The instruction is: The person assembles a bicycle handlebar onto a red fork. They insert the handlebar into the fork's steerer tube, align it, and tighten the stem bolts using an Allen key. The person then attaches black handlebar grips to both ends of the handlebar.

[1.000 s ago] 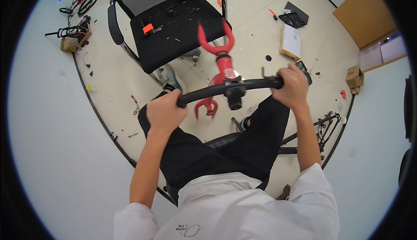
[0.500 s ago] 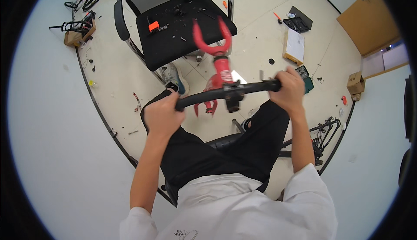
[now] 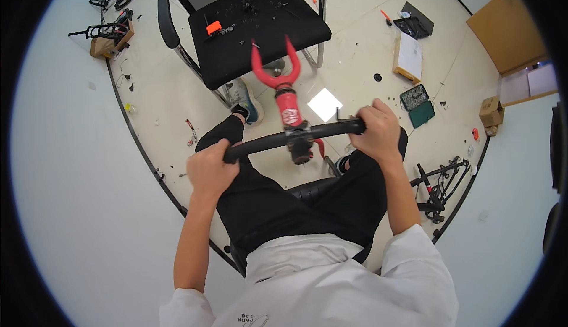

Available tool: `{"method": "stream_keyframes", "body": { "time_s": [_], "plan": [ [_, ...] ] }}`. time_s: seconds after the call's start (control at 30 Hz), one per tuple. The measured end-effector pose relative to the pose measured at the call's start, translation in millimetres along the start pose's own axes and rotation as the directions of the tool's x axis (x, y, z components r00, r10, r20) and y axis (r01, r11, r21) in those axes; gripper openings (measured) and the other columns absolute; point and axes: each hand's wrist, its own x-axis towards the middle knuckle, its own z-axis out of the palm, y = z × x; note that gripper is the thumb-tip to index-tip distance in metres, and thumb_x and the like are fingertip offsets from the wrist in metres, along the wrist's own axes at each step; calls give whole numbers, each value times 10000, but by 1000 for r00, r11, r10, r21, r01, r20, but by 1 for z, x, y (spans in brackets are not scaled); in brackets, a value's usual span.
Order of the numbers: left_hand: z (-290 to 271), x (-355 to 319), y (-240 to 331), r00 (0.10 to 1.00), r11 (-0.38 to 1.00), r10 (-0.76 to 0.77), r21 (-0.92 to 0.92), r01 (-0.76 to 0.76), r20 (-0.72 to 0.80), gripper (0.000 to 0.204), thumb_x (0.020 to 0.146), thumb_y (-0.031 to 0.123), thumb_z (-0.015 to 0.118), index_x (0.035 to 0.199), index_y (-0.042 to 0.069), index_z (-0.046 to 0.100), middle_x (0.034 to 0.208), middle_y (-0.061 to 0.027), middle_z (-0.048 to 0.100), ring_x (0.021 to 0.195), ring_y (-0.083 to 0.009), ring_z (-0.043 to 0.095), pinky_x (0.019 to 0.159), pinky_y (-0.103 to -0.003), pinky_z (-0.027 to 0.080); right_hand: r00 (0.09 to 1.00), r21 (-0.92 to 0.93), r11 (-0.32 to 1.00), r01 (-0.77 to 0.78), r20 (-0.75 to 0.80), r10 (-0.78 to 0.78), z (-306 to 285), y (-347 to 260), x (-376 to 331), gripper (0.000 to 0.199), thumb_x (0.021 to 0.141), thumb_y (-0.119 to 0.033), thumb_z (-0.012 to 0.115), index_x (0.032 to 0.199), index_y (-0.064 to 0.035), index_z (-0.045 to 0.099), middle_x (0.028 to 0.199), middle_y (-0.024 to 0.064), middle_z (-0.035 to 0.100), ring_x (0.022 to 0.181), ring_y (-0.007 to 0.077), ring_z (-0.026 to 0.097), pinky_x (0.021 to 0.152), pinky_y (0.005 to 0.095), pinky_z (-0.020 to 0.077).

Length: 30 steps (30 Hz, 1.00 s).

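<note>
My left hand point(image 3: 212, 172) is closed around the left end of a black bicycle handlebar point(image 3: 260, 144). Its right end is gripped in my right hand point(image 3: 378, 130). A thin L-shaped metal piece point(image 3: 338, 114) sticks up from the bar beside my right hand. At mid-bar sits a black stem clamp point(image 3: 299, 141), joined to a red bicycle frame point(image 3: 288, 109). The red two-pronged fork point(image 3: 276, 81) points away from me, its prongs overlapping the front of the chair seat in view. Another red part point(image 3: 320, 147) shows just below the bar, mostly hidden.
A black office chair point(image 3: 257, 34) ahead holds small parts and an orange item point(image 3: 213, 28). On the floor at right lie a green tool case point(image 3: 421, 114), a white-topped box point(image 3: 409, 56) and a black bicycle frame point(image 3: 441, 188). A cardboard box with bike parts point(image 3: 105, 44) stands far left.
The handlebar has moved a little left and toward me, still in both hands. The red fork has come nearer and swung left. Its lower red part is now mostly hidden.
</note>
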Motion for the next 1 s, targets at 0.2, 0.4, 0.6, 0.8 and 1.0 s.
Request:
{"method": "stream_keyframes", "body": {
  "time_s": [0.2,0.4,0.6,0.8,1.0],
  "plan": [
    [-4,-6,-6,1000,1000,-22,5,22,-9,229,747,230,748,680,93,577,550,-81,536,509,-309,555,463,-383,395,1000,11,1000,5,-15,-5,3,-6,6,180,560,-101,734,622,-87,566,617,45,564,657,235,531,598,346,451],
    [23,7,24,997,991,74,-107,-74,1,164,718,189,723,674,100,592,585,-57,591,528,-282,592,473,-378,439,998,-86,995,-58,5,59,-26,21,-13,179,570,-113,757,625,-75,591,600,55,558,656,239,534,582,355,445],
    [16,-4,9,999,999,11,-49,-9,48,281,796,283,742,656,103,577,548,-54,560,486,-285,561,447,-378,399,998,-9,998,-58,22,58,-7,5,-17,166,589,-109,741,616,-84,579,597,37,562,636,229,525,571,347,446],
    [13,-31,-12,996,999,-52,3,52,78,351,816,322,745,630,107,539,535,-49,546,471,-285,543,430,-386,374,997,41,999,-32,67,29,18,-10,-19,177,585,-111,735,608,-77,563,602,42,562,645,231,524,584,348,445],
    [18,-31,-10,983,993,-111,-17,115,146,149,695,196,726,715,108,607,591,-76,592,556,-315,602,484,-408,432,996,36,999,-24,88,21,26,-2,-22,191,571,-121,735,599,-71,553,594,46,552,646,235,523,586,351,444]
  ]
}}
